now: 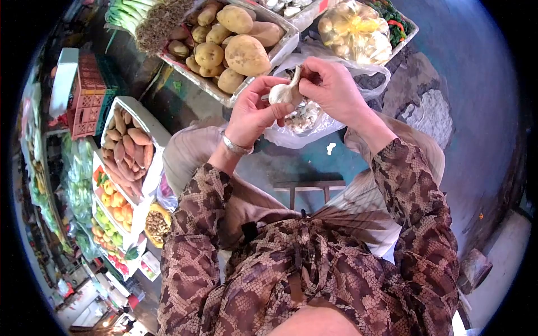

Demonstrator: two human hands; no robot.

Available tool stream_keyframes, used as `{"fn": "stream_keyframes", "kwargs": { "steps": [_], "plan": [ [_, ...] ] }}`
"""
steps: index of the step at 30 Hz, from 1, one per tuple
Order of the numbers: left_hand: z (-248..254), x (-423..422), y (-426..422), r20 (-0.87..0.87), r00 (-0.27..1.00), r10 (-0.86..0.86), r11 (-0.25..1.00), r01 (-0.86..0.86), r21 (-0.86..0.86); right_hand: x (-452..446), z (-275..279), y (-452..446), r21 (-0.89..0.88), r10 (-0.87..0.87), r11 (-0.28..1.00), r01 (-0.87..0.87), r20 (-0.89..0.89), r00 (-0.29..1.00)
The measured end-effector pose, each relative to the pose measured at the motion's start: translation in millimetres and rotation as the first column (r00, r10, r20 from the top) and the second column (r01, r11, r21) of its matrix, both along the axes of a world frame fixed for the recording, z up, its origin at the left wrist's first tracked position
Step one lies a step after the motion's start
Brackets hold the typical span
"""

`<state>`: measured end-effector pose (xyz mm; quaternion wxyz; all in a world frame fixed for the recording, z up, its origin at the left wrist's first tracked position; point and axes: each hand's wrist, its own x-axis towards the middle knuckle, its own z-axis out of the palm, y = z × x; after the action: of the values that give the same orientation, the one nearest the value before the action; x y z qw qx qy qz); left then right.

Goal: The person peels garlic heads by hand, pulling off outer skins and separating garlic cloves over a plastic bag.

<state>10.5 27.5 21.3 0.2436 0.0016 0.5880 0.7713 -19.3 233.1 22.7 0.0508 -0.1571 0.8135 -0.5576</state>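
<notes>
A white garlic bulb (283, 96) with its stalk pointing up is held between my two hands. My left hand (252, 109) grips the bulb from the left, thumb in front and fingers behind. My right hand (330, 87) pinches the stalk near its top. Below the hands lies an open clear plastic bag (291, 138) with garlic skins and pieces (305, 116) in it. A tied bag of garlic bulbs (356, 33) stands just beyond my right hand.
A white foam box (227, 99) of potatoes (246, 55) is ahead, beside green onions (123, 14). Boxes of sweet potatoes (128, 151) and tomatoes (119, 207) stand at the left. A white scrap (331, 148) lies on the floor between my knees.
</notes>
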Motion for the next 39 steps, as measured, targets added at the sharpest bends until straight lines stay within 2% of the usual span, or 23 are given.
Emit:
{"fn": "stream_keyframes", "kwargs": {
  "steps": [2,4,6,7,9,11,13,15,16,18,22,24,26,28,30,32,33,35,39],
  "plan": [
    [2,1,0,-0.026,0.999,-0.025,1.000,0.026,0.005,0,-4,0,-0.017,0.008,1.000,-0.007,0.015,1.000],
    [4,1,-3,0.021,0.999,-0.028,0.999,0.027,0.022,-2,-7,1,-0.033,0.019,0.999,-0.018,0.027,0.999],
    [3,-1,-7,0.051,0.997,-0.057,0.995,0.053,0.082,-3,-9,3,-0.217,0.094,0.975,-0.046,0.218,0.971],
    [3,-2,-8,0.080,0.993,-0.087,0.986,0.074,0.147,-3,-8,3,-0.219,0.094,0.975,-0.046,0.214,0.972],
    [6,0,-7,0.117,0.988,-0.099,0.986,0.082,0.142,-3,-7,4,-0.269,0.153,0.959,-0.091,0.222,0.963],
    [7,0,-8,0.155,0.982,-0.112,0.986,0.091,0.137,-3,-8,3,-0.300,0.161,0.950,-0.080,0.255,0.954],
    [5,-2,-11,0.177,0.973,-0.148,0.965,0.103,0.242,-4,-8,3,-0.332,0.170,0.941,-0.069,0.287,0.943],
    [5,-3,-12,0.156,0.978,-0.141,0.963,0.099,0.250,-6,-5,1,-0.450,0.202,0.893,-0.011,0.379,0.903],
    [6,-3,-12,0.137,0.982,-0.133,0.961,0.094,0.259,-4,0,1,-0.451,0.203,0.893,-0.012,0.377,0.903],
    [7,-4,-13,0.141,0.983,-0.120,0.970,0.086,0.226,0,11,3,-0.562,0.302,0.827,0.002,0.447,0.842],
    [8,-4,-10,0.164,0.982,-0.095,0.988,0.073,0.135,-4,-6,4,-0.562,0.382,0.818,-0.122,0.373,0.846],
    [6,-4,-9,0.173,0.982,-0.074,0.986,0.047,0.160,-4,-9,3,-0.488,0.259,0.872,-0.047,0.378,0.889],
    [3,-3,-7,0.180,0.982,-0.052,0.983,0.018,0.185,-3,-9,2,-0.456,0.223,0.889,-0.042,0.351,0.909],
    [2,0,-4,0.028,0.998,0.050,0.999,-0.051,0.018,0,-8,-1,-0.424,0.189,0.905,-0.036,0.324,0.927],
    [-1,-1,-1,0.076,0.995,0.072,0.997,-0.073,0.008,2,-6,-3,-0.257,0.115,0.965,-0.047,0.253,0.961],
    [-3,1,4,-0.027,0.983,0.181,0.980,-0.183,-0.082,2,-6,-3,-0.253,0.103,0.967,-0.037,0.252,0.962],
    [-3,0,1,-0.026,0.983,0.180,0.980,-0.182,-0.083,2,-6,-3,-0.246,0.089,0.969,-0.026,0.250,0.964],
    [-2,-3,-6,0.121,0.990,0.070,0.995,-0.077,0.056,3,-4,-3,-0.237,0.091,0.971,-0.030,0.250,0.964],
    [-2,-3,-6,0.122,0.992,0.008,1.000,-0.011,0.027,3,-1,-3,-0.273,0.115,0.961,-0.039,0.269,0.956]
  ]
}}
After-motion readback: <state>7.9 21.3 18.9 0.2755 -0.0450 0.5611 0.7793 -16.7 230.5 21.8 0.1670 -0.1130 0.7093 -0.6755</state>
